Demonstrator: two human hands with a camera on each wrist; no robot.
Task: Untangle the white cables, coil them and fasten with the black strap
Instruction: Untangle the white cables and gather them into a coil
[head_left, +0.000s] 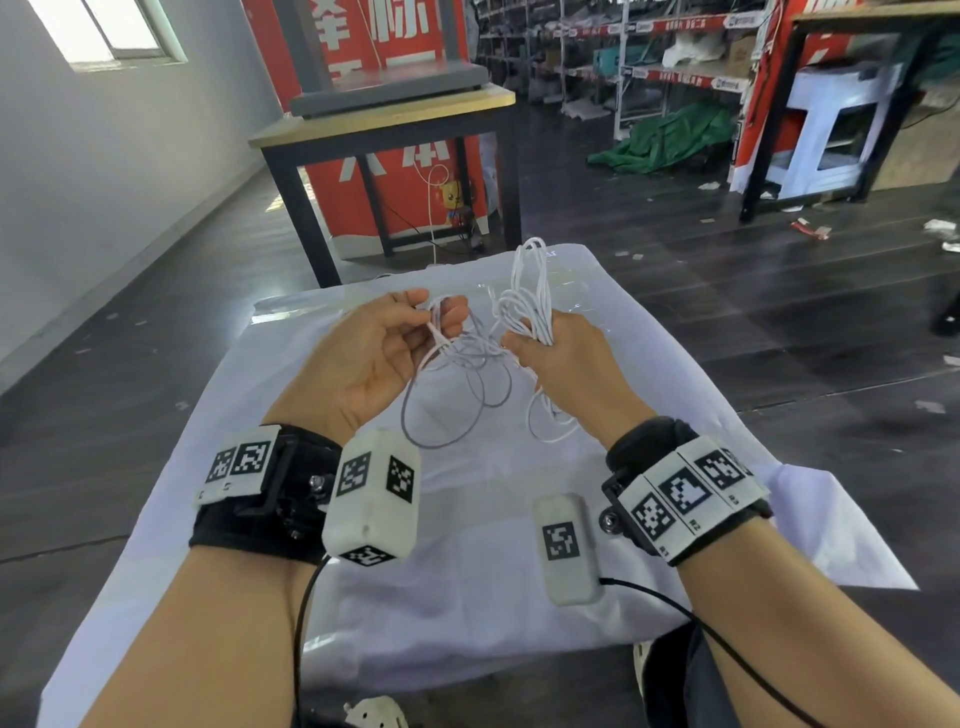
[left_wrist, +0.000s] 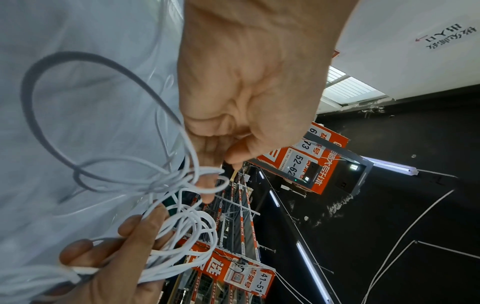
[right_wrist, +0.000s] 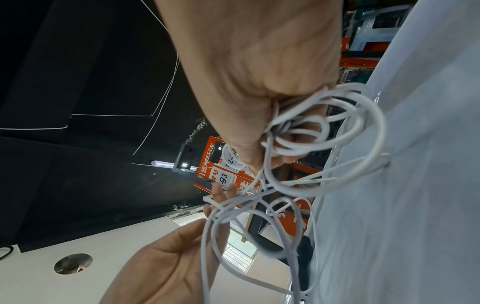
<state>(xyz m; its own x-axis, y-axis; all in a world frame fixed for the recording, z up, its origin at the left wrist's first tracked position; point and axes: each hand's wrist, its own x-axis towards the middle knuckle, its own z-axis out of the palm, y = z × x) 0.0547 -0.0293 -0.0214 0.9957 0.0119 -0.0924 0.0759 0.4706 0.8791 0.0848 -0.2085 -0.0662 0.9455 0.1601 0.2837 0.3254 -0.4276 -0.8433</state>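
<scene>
A tangle of white cables (head_left: 483, 353) hangs between my two hands above the white-covered table (head_left: 467, 571). My left hand (head_left: 436, 317) pinches a few strands between thumb and fingertips; the left wrist view shows the pinch (left_wrist: 221, 164) and a greyer loop (left_wrist: 39, 82) drooping below it. My right hand (head_left: 524, 338) grips a bunch of loops in its fist. Those loops (head_left: 530, 270) stick up above the fist, and others (head_left: 550, 421) dangle toward the cloth. The right wrist view shows the curled fingers (right_wrist: 298, 139) around the cables (right_wrist: 337, 115). No black strap shows in any view.
Beyond the cloth's far edge stands a dark-legged table (head_left: 384, 119) bearing a grey slab. Shelving and a green heap (head_left: 670, 137) lie at the back right on the dark floor. A white plug-like object (head_left: 376, 714) sits at the near edge.
</scene>
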